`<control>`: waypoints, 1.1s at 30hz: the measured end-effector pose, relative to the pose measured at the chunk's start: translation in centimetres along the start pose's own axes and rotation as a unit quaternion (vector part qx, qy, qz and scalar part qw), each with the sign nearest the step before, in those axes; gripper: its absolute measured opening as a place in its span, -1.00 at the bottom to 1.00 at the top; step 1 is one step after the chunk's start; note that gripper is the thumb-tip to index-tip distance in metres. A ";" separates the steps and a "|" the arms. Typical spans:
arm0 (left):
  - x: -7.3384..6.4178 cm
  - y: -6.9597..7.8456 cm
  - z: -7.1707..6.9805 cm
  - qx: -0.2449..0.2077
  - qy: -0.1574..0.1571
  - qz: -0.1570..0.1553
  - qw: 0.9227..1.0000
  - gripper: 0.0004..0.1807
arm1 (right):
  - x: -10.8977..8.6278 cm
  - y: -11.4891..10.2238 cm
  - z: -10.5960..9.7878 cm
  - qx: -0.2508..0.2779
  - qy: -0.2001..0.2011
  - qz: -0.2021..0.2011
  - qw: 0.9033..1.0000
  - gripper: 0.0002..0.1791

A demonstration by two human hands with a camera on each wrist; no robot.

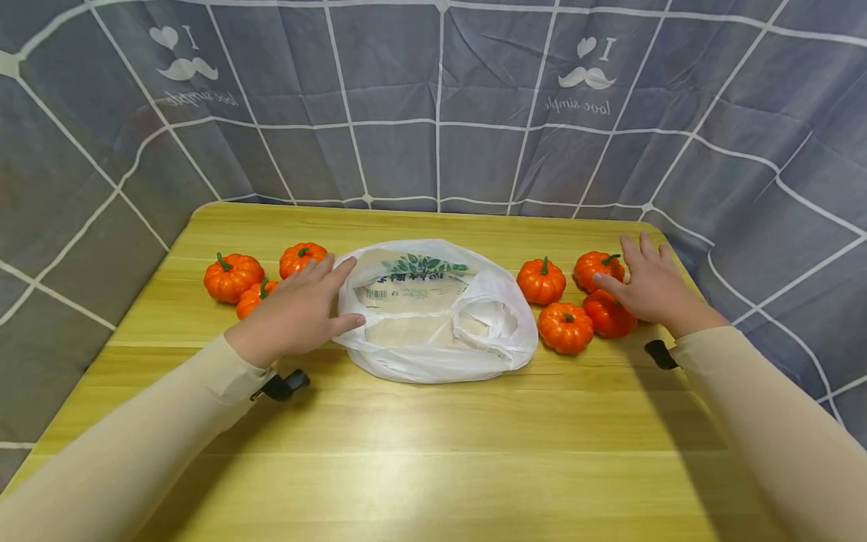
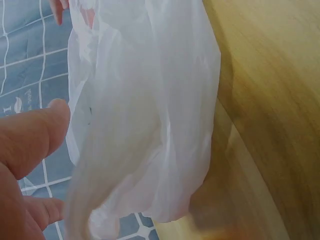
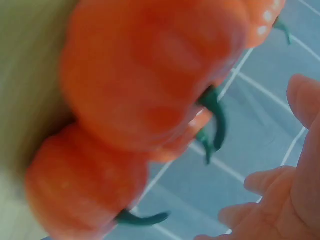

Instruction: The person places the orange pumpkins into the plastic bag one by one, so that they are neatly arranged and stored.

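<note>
– Any grip?
– None: left hand (image 1: 298,307) spread, right hand (image 1: 652,290) too.
– Where's the white bag (image 1: 427,367)?
– Mid-frame, just beside the left hand; 4 pumpkins (image 1: 566,330), right of centre, near the right hand.

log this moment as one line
white bag: on table between orange pumpkins | left hand: outstretched, at bag's left edge | right hand: outstretched, by right-side pumpkins

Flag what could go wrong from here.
1. The left hand is right by the thin, crumpled plastic bag; a finger might snag its rim and drag it.
2. The right hand is close to the tightly grouped right-side pumpkins; bumping one could set its rounded neighbours rolling.
</note>
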State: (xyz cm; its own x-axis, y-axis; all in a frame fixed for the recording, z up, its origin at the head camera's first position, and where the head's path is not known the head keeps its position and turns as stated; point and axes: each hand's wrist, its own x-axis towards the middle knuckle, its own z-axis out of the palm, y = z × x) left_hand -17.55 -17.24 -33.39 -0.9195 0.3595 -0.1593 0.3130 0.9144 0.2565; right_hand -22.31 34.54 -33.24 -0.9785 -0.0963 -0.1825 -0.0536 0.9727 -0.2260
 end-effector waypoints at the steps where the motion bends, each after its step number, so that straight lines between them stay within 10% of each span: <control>1: -0.1 0.0 0.0 -0.002 0.001 -0.001 1.000 0.06 | -0.1 0.3 0.0 0.000 -0.001 0.003 1.000 0.14; 33: 0.0 -1.4 2.1 -0.150 0.003 -0.028 0.988 -0.26 | -1.7 6.1 2.1 0.117 -0.031 -0.020 0.992 0.09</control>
State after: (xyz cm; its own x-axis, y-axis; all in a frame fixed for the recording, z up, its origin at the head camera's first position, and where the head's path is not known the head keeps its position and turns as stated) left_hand -17.48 -18.16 -35.71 -0.9352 0.3072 -0.1763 0.1768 0.8361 0.5193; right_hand -20.59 40.16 -36.31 -0.9621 -0.1536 -0.2252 -0.0373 0.8925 -0.4494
